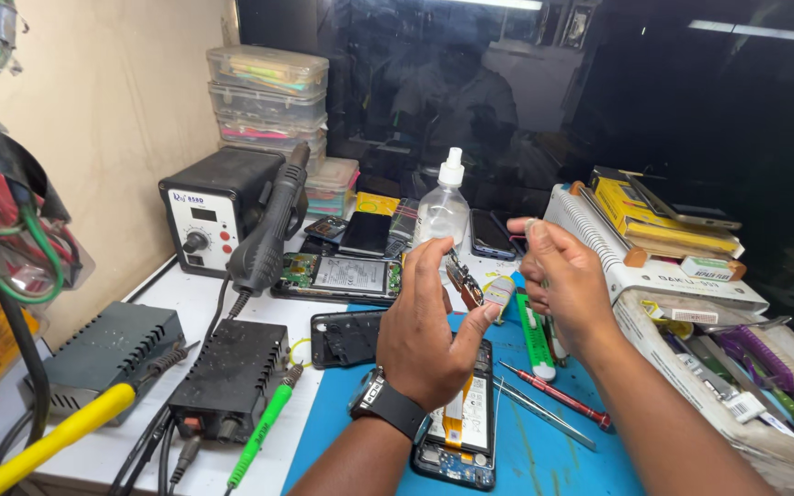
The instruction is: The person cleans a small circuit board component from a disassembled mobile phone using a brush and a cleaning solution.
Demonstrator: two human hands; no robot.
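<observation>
Opened phone [467, 424], back cover off, lies flat on the blue mat [544, 459] at bottom centre; dark frame, pale battery with an orange flex strip down it; its top end is hidden under the left wrist.

Left hand [434, 335], centre of frame, raised above the phone, black watch with rubbery strap on the wrist. Thumb and forefinger pinch a small flat part [464, 283], brownish with a metallic edge, tilted; its exact kind is too small to make out.

Right hand [564, 285], just right of centre, fingers curled in loosely near the part; whether they hold anything cannot be told from this side.

On the mat right of the phone: steel tweezers [544, 413], slim and shiny; a red-handled screwdriver [558, 395]; a green-handled tool [535, 340], partly behind the right hand.

Centre top: clear plastic squeeze bottle [443, 207] with white nozzle, upright.

Left centre: boxy black hot-air station [209, 216], white front panel, its ribbed handle [268, 230] leaning beside it. A second opened phone [337, 276] lies in front of it.

Lower left: black finned power unit [232, 377]; yellow cable, cut off by the frame edge.

Right edge: tray of tools, contents crowded and hard to separate.
</observation>
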